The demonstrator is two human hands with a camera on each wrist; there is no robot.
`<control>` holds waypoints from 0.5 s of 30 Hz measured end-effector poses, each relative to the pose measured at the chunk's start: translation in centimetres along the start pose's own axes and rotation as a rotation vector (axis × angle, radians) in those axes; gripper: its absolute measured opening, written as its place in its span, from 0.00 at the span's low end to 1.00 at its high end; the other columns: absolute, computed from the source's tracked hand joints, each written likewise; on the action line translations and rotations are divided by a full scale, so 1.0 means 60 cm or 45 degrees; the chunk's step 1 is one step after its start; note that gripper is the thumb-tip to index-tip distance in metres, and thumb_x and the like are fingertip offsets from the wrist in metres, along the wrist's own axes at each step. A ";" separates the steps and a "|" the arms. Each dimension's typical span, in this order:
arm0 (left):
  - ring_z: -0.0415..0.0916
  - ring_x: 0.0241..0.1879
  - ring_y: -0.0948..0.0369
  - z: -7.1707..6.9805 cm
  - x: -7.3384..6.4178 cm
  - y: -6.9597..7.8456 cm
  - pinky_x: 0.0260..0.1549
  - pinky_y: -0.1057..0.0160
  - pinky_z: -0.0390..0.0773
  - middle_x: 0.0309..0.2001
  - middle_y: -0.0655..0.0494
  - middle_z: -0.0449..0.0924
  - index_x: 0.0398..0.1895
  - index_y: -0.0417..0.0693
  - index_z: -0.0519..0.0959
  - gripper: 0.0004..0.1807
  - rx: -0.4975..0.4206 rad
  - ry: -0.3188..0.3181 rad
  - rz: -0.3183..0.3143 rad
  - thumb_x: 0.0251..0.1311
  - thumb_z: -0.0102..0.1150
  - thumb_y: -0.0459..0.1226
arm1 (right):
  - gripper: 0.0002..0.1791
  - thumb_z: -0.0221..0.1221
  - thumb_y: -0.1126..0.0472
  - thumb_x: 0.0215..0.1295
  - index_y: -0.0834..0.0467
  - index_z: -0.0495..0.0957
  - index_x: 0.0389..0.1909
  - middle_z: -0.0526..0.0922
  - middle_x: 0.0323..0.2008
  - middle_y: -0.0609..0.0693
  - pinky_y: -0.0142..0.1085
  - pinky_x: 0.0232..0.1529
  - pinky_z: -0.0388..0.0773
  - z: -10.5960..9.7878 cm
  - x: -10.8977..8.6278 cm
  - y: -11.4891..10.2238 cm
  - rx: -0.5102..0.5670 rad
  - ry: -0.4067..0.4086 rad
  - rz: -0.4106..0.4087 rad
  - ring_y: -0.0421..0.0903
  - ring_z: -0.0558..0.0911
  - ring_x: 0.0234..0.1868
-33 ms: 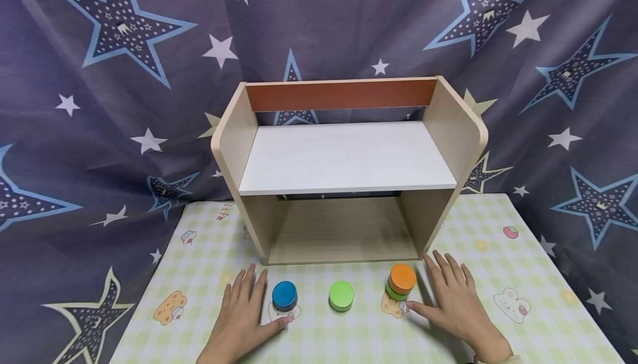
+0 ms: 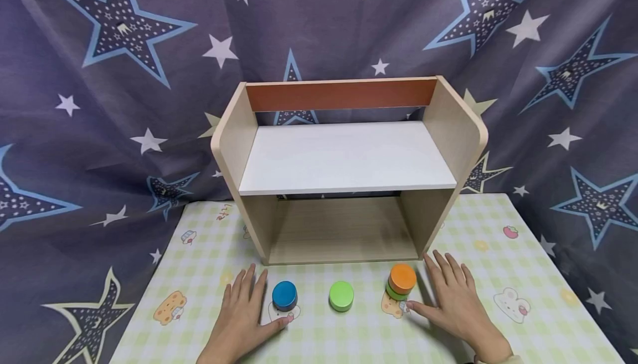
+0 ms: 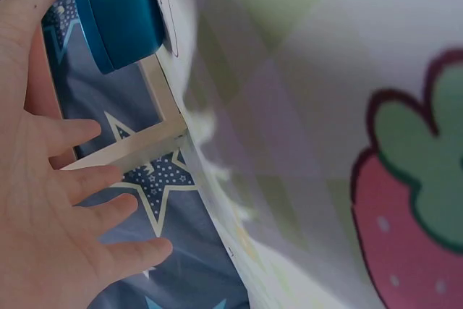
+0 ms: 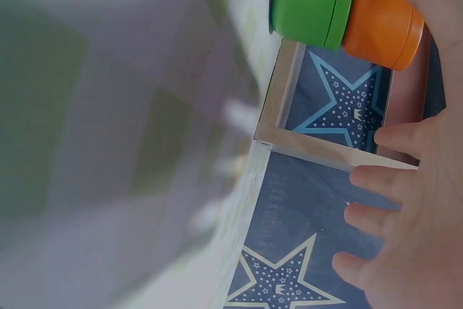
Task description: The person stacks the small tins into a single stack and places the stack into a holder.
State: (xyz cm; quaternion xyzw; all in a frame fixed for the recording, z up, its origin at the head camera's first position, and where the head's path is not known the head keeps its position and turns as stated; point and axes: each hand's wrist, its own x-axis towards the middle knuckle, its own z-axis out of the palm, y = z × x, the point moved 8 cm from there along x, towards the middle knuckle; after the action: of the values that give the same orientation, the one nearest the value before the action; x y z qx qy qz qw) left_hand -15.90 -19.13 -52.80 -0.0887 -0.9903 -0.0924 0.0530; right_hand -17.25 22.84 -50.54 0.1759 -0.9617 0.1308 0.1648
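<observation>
My left hand (image 2: 241, 317) is spread with straight fingers beside a small round blue jar (image 2: 284, 295). Its thumb tip lies just in front of that jar; whether they touch I cannot tell. A light green jar (image 2: 341, 296) stands alone between the hands. To its right, an orange jar (image 2: 401, 277) sits stacked on another green jar (image 4: 307, 1). Beside this stack my right hand (image 2: 456, 306) is spread, its thumb pointing at the stack's foot. Both wrist views show nothing gripped: the left palm (image 3: 43, 215) and right palm (image 4: 427, 229) face the jars.
Behind the jars stands a two-level wooden shelf (image 2: 349, 159) with a white middle board and a brown back rail. A green checked cloth (image 2: 189, 275) with printed pictures covers the table. A dark star-patterned curtain (image 2: 319, 20) hangs behind.
</observation>
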 end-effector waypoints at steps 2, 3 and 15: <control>0.52 0.71 0.37 0.000 0.000 0.000 0.65 0.29 0.57 0.73 0.35 0.57 0.74 0.44 0.64 0.64 -0.004 0.004 0.002 0.43 0.56 0.79 | 0.61 0.67 0.25 0.46 0.62 0.64 0.72 0.63 0.70 0.65 0.68 0.62 0.56 -0.001 0.000 0.000 0.001 0.002 0.001 0.67 0.59 0.69; 0.53 0.71 0.37 0.000 0.000 0.000 0.64 0.29 0.57 0.73 0.35 0.57 0.74 0.44 0.64 0.64 -0.004 0.005 0.002 0.43 0.56 0.79 | 0.61 0.67 0.25 0.46 0.62 0.64 0.72 0.63 0.69 0.65 0.68 0.62 0.56 -0.001 0.000 0.000 0.001 0.003 0.001 0.67 0.59 0.69; 0.55 0.70 0.39 0.002 -0.002 0.000 0.66 0.33 0.59 0.73 0.36 0.57 0.75 0.43 0.62 0.64 -0.076 -0.014 0.007 0.43 0.60 0.77 | 0.60 0.69 0.27 0.47 0.63 0.63 0.72 0.64 0.69 0.67 0.68 0.62 0.57 0.001 -0.002 0.000 0.051 -0.016 0.032 0.67 0.60 0.68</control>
State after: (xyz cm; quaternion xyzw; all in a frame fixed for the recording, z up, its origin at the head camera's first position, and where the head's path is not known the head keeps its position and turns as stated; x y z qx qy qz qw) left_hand -15.81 -19.15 -52.95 -0.0933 -0.9872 -0.1212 0.0453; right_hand -17.18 22.85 -50.62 0.1678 -0.9620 0.1508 0.1537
